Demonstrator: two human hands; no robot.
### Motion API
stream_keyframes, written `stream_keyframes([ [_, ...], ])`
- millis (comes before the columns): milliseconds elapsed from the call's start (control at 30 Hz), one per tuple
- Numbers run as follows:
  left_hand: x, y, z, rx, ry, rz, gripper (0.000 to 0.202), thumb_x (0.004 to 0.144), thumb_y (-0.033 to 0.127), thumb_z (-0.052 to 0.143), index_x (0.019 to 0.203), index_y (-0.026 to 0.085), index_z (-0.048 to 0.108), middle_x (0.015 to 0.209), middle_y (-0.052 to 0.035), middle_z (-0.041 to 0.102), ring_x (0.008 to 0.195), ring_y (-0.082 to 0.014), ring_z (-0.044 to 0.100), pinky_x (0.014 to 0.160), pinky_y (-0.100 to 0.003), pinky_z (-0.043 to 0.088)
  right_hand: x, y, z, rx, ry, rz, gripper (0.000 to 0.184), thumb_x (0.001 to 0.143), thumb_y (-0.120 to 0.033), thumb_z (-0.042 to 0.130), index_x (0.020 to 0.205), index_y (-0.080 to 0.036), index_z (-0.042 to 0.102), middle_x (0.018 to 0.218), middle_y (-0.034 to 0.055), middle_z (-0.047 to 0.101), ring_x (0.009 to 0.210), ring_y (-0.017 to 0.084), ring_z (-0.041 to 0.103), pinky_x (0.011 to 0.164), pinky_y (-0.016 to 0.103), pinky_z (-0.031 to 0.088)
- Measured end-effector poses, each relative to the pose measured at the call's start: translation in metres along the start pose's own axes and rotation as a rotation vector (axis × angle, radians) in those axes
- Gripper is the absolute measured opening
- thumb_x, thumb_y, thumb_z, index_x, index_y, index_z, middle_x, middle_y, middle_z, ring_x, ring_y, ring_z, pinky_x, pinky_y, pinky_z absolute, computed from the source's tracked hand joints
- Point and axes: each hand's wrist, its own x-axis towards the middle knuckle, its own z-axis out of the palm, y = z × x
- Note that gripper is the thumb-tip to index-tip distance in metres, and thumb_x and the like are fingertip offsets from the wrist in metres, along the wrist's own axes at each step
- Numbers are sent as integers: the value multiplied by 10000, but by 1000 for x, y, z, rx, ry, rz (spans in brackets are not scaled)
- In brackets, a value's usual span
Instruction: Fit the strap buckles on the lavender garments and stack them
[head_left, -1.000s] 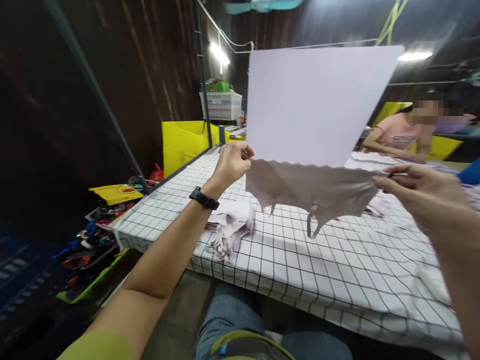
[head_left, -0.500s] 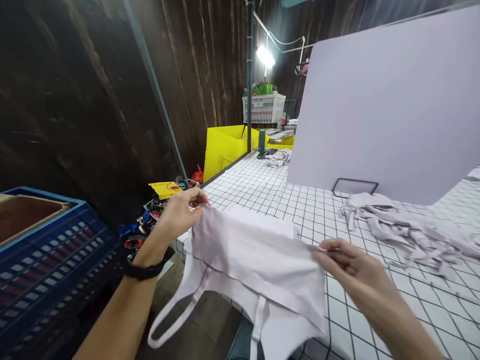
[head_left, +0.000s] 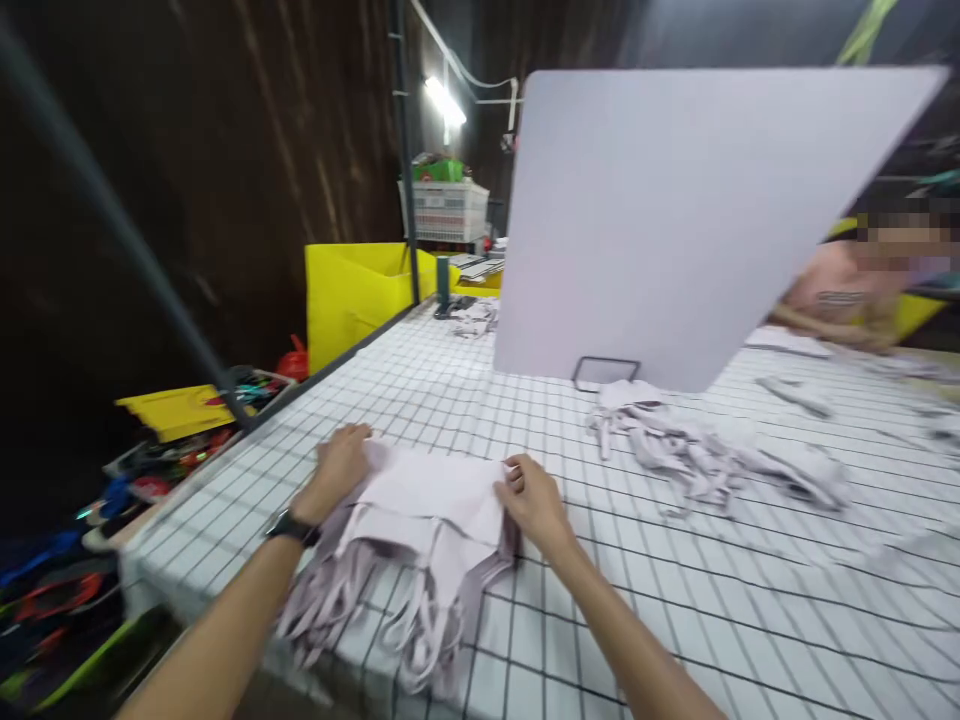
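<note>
On the far left, bright odds and ends [head_left: 150, 470] lie on the floor, and a yellow bin [head_left: 352, 290] stands behind them by the table [head_left: 675, 600] with its checked cloth. The left hand [head_left: 341, 472] rests on the left edge of a pale strappy top [head_left: 435, 495]. The picture is blurry there, so I cannot tell if it is pinching the cloth or only pressing on it. The top lies on a stack of tops [head_left: 352, 590] at the near edge of the table, and the straps of the stack hang over that edge. The right hand [head_left: 534, 505] has its fingers curled tight on the right edge of the top. Further right, a big white board [head_left: 675, 220] stands in a wire stand [head_left: 604, 372], with a loose heap of tops [head_left: 712, 455] in front of it. Another person [head_left: 840, 290] sits at the far right. The stack sits very close to the edge, so I think a tug on a strap could pull it to the floor. The top could also end up crooked if one hand lets go first.
</note>
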Motion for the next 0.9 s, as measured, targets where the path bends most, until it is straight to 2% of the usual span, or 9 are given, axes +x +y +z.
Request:
stream_keyframes([
  [100, -8, -7, 0, 106, 110, 62, 366, 774, 116, 457, 1060, 161, 680, 1320, -204, 643, 1185, -416, 608, 923, -610, 505, 1, 25, -34, -89, 78, 36, 78, 834, -299, 599, 875, -246, 639, 905, 57, 721, 737, 231, 672, 751, 368, 543],
  [167, -14, -5, 3, 102, 197, 136, 331, 845, 182, 421, 1041, 173, 688, 1269, -180, 674, 1156, -409, 619, 931, -611, 516, 8, 46, -69, -157, 188, 113, 102, 863, -279, 553, 887, -227, 637, 1014, 123, 699, 907, 299, 670, 848, 441, 519],
  [267, -28, 25, 14, -24, 217, 278, 297, 890, 264, 436, 1005, 215, 705, 1220, -122, 706, 1161, -371, 628, 989, -579, 525, 25, 74, -121, -228, 357, 246, 85, 827, -235, 568, 886, -203, 621, 1180, 219, 621, 1273, 445, 478, 996, 599, 387],
  [333, -42, 60, 25, -150, 150, 341, 277, 886, 281, 476, 1014, 247, 719, 1245, -90, 704, 1203, -343, 618, 1027, -564, 526, 33, 85, -146, -218, 373, 296, 67, 804, -257, 604, 757, -218, 577, 1103, 216, 631, 1321, 488, 392, 1000, 652, 338],
  [500, -82, 155, 56, -492, -274, 455, 260, 925, 265, 500, 1081, 269, 708, 1231, -65, 714, 1166, -271, 656, 1034, -492, 546, -1, 69, -172, 6, 111, 255, 388, 874, -538, 562, 635, -239, 495, 706, 65, 591, 874, 315, 605, 803, 470, 503],
  [633, -110, 203, 79, -684, -553, 471, 389, 921, 352, 604, 1301, 266, 601, 1319, -80, 668, 1123, -258, 657, 960, -439, 561, -58, 38, -181, 430, -96, 288, 502, 864, -695, 597, 704, -220, 564, 679, 5, 546, 633, 165, 523, 630, 305, 499],
  [700, -120, 218, 87, -753, -559, 508, 439, 900, 346, 652, 1322, 259, 570, 1320, -85, 654, 1126, -253, 636, 971, -425, 538, -79, 28, -188, 706, -142, 371, 494, 796, -649, 749, 675, -206, 565, 641, -21, 502, 582, 123, 456, 570, 251, 456],
  [767, -128, 230, 90, -797, -506, 507, 275, 900, 307, 648, 1162, 227, 624, 1177, -84, 687, 1044, -235, 636, 931, -399, 531, -93, 23, -197, 859, -183, 432, 460, 772, -583, 822, 677, -196, 592, 631, -27, 508, 567, 106, 445, 544, 224, 438],
  [900, -139, 248, 78, -868, -427, 499, 107, 863, 270, 679, 812, 208, 608, 901, -44, 682, 865, -197, 619, 770, -330, 510, -106, 19, -215, 828, -190, 374, 387, 824, -550, 797, 751, -202, 644, 672, -19, 555, 596, 114, 501, 573, 228, 476],
])
